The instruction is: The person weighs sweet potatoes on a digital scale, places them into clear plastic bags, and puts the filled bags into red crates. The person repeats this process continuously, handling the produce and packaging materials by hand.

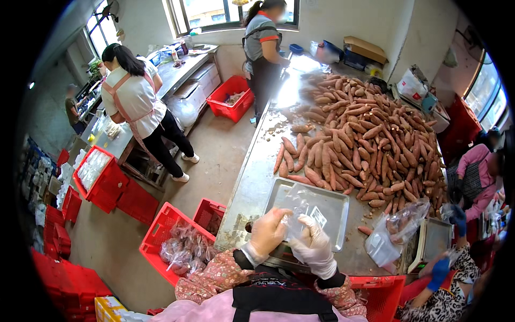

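Between my two hands is a clear plastic bag (pixel 297 219), pinched at its edge over a metal tray (pixel 342 217). My left hand (pixel 268 233), in a thin glove, grips one side of it. On the other side my right hand (pixel 316 243), in a white glove, has its fingers closed on the film. A white label (pixel 318 216) shows just beyond my right fingers. Past the tray rises a big heap of sweet potatoes (pixel 362 137) on the metal table (pixel 247 177). Whether anything is inside the bag I cannot tell.
At my left stands a red crate (pixel 157 237) of bagged sweet potatoes (pixel 187 249). More clear bags (pixel 382 241) and a scale (pixel 432 241) lie to the right. A co-worker's blue-gloved hand (pixel 439 273) is close by there. Two other people work across the room.
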`<state>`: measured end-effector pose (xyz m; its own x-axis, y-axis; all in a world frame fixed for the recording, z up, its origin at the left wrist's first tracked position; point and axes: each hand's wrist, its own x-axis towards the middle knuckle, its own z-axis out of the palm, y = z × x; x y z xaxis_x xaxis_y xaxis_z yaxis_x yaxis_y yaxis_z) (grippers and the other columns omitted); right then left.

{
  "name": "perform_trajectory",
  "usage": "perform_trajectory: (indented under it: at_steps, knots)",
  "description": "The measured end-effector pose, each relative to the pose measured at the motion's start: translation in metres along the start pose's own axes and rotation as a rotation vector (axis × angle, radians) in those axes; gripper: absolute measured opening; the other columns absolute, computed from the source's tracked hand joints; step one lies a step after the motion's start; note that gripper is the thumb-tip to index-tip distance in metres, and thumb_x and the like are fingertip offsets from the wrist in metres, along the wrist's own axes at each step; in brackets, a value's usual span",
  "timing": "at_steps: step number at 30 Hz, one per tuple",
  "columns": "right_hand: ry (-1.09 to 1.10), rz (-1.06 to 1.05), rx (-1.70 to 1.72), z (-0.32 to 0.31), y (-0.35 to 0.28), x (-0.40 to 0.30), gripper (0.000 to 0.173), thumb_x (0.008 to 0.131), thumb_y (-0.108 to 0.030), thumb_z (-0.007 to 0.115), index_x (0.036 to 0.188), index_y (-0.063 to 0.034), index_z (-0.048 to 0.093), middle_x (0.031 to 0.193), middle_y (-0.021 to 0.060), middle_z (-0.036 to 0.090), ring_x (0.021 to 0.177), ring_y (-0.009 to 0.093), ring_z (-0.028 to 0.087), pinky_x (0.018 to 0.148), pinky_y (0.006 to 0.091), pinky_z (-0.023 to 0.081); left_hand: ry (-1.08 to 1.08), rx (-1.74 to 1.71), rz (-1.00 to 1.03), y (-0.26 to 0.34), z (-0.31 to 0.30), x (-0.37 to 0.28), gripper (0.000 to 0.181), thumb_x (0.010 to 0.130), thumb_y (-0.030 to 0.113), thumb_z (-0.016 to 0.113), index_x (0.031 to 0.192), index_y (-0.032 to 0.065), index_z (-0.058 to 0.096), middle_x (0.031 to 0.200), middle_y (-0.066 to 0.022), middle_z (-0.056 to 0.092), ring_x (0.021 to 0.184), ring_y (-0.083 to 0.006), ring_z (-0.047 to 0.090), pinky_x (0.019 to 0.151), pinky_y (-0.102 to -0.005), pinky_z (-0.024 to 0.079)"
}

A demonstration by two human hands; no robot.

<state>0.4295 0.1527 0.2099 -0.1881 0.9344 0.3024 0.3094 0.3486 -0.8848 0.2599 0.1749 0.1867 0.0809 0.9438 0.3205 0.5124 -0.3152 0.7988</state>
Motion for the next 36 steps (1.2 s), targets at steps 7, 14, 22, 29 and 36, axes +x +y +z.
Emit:
perform_trajectory:
  at_steps: [7, 14, 22, 29, 36]
  knots:
    - [0.249, 0.166, -0.177, -0.034, 0.079, -0.029, 0.028, 0.077, -0.005, 0.071, 0.105, -0.0057, 0.067, 0.092, 0.0095, 0.067, 0.074, 0.017, 0.064, 0.069, 0.0272, 0.050, 0.058, 0.384, 0.077, -0.016, -0.006, -0.014, 0.021, 0.081, 0.002, 0.057, 0.099, 0.0090, 0.066, 0.081, -0.0115, 0.059, 0.073, -0.0317, 0.060, 0.064, -0.0409, 0.048]
    - [0.407, 0.218, -0.034, -0.026, 0.063, -0.046, 0.016, 0.085, -0.004, 0.065, 0.100, -0.0003, 0.068, 0.085, 0.0056, 0.069, 0.075, 0.011, 0.062, 0.069, 0.0261, 0.050, 0.172, -0.360, -0.359, -0.095, -0.027, -0.015, 0.024, 0.077, -0.005, 0.060, 0.099, 0.0037, 0.067, 0.088, -0.0075, 0.065, 0.086, -0.0220, 0.064, 0.076, -0.0303, 0.050]
    - [0.315, 0.805, 1.387, -0.070, 0.121, -0.051, 0.018, 0.092, -0.011, 0.057, 0.103, 0.0025, 0.064, 0.083, 0.0038, 0.064, 0.072, 0.009, 0.058, 0.068, 0.0230, 0.050, -0.416, -1.035, -0.563, -0.040, -0.068, -0.003, 0.045, 0.086, 0.002, 0.054, 0.130, -0.0004, 0.050, 0.080, 0.0005, 0.053, 0.064, -0.0090, 0.049, 0.064, -0.0213, 0.042]
    - [0.409, 0.682, 0.846, -0.078, 0.125, -0.051, 0.017, 0.090, -0.014, 0.063, 0.102, -0.0023, 0.064, 0.084, 0.0013, 0.064, 0.067, 0.009, 0.058, 0.062, 0.0239, 0.051, -0.544, 0.298, -0.297, -0.067, -0.029, -0.024, 0.019, 0.083, 0.023, 0.071, 0.089, 0.0054, 0.066, 0.071, -0.0133, 0.063, 0.065, -0.0287, 0.060, 0.061, -0.0341, 0.049]
    - [0.009, 0.743, 0.563, -0.075, 0.157, -0.079, 0.015, 0.087, -0.012, 0.069, 0.098, -0.0018, 0.067, 0.083, -0.0002, 0.065, 0.072, 0.006, 0.058, 0.065, 0.0203, 0.047, -0.160, -1.180, -0.850, -0.034, -0.012, -0.004, 0.022, 0.094, 0.026, 0.057, 0.100, 0.0056, 0.064, 0.084, -0.0037, 0.065, 0.071, -0.0159, 0.061, 0.063, -0.0276, 0.049]
